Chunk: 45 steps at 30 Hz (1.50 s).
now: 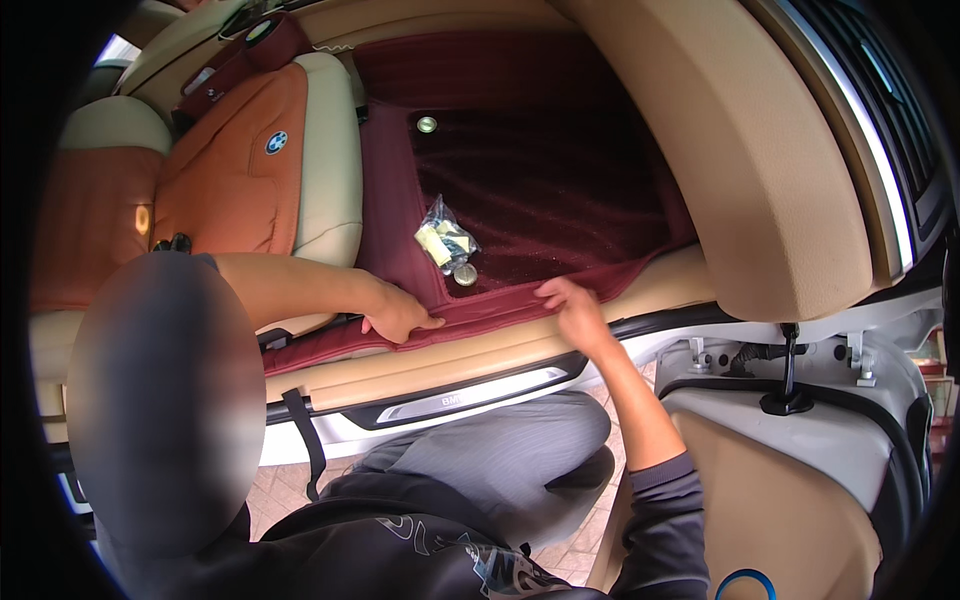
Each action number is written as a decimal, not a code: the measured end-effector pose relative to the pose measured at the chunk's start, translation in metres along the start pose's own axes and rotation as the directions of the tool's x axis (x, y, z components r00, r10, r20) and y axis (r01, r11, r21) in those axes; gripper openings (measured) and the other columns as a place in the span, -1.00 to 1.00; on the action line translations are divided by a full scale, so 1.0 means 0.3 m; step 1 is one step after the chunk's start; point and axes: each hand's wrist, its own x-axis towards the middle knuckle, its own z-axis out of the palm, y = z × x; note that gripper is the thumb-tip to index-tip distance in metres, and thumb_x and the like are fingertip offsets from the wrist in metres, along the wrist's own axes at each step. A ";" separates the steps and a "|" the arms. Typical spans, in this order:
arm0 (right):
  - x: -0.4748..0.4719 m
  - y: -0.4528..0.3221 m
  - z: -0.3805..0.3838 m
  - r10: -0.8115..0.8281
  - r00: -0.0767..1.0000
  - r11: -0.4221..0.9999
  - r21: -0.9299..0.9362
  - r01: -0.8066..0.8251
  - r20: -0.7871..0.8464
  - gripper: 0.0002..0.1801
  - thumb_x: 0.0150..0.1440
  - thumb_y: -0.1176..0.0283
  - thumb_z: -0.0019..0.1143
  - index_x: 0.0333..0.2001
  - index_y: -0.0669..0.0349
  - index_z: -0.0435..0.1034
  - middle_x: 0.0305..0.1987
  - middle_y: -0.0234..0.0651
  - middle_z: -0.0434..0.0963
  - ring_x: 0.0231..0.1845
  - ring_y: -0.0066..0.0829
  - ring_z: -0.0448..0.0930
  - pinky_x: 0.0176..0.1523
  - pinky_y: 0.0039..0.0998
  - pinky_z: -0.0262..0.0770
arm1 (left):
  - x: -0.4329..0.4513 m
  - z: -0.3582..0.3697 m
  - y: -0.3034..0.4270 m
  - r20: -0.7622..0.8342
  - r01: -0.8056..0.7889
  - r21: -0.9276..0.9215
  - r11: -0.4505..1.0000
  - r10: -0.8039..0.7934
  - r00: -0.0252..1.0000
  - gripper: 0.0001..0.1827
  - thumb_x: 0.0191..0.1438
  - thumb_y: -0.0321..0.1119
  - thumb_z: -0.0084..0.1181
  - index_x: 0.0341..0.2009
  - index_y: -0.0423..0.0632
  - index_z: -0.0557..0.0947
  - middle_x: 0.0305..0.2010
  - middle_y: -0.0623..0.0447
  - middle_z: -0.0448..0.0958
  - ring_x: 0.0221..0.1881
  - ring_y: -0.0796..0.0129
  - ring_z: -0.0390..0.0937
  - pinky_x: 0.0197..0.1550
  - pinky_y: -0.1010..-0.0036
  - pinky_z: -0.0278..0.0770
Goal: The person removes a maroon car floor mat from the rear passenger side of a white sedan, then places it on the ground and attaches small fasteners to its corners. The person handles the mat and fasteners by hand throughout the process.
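Note:
A dark red quilted floor mat (pixel 390 172) lies in a car's footwell, its padded edge running along the beige door sill. My left hand (pixel 401 311) rests on that edge, one finger extended against it and the others curled; whether they pinch the material is hidden. Farther right, my right hand (pixel 581 311) is at the same edge, fingers apart and loosely bent, slightly blurred, with nothing seen in it. On the darker carpet inlay (pixel 547 187) lies a clear plastic bag (pixel 448 238) with small items and yellowish pieces. A round metallic fastener (pixel 465 274) is beside the bag, another (pixel 427 124) farther back.
An orange and cream car seat (pixel 232 172) stands at left, a dark red storage box (pixel 232 64) behind it. The beige dashboard (pixel 750 135) overhangs the footwell at right. A metal sill plate (pixel 472 394), a black strap (pixel 304 435) and the open door (pixel 787 495) are nearer me.

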 end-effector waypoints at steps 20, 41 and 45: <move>0.017 -0.022 -0.079 0.325 0.858 0.392 0.769 -0.505 0.398 -0.72 0.22 0.73 -0.02 0.00 0.41 0.47 -0.12 -0.11 0.62 -0.06 -0.16 0.71 0.04 -0.20 0.72 | 0.028 0.127 -0.051 -0.348 0.007 0.296 0.955 0.101 0.932 -0.16 0.15 -0.03 0.08 0.51 -0.03 0.26 -0.10 -0.24 0.69 -0.01 -0.08 0.65 0.13 0.04 0.53; -0.006 -0.138 0.110 0.120 0.956 0.771 0.582 -0.259 0.268 -0.71 0.39 0.58 0.00 0.16 0.33 0.47 0.09 -0.15 0.68 0.11 -0.46 0.64 0.16 -0.42 0.59 | 0.099 0.332 -0.074 -0.862 -0.294 -0.242 0.925 -0.065 0.503 -0.57 0.23 -0.04 0.24 0.13 0.11 0.73 -0.16 -0.19 0.73 -0.14 -0.07 0.71 0.02 0.15 0.62; -0.021 -0.203 0.128 0.203 0.953 0.825 0.485 -0.289 0.224 -0.74 0.37 0.57 0.06 0.09 0.37 0.52 -0.01 -0.23 0.74 0.03 -0.63 0.64 0.13 -0.55 0.53 | 0.153 0.361 -0.106 -0.917 -0.440 -0.243 0.865 -0.057 0.395 -0.61 0.19 -0.06 0.30 0.04 0.04 0.77 -0.19 -0.19 0.73 -0.19 -0.03 0.72 -0.08 0.20 0.65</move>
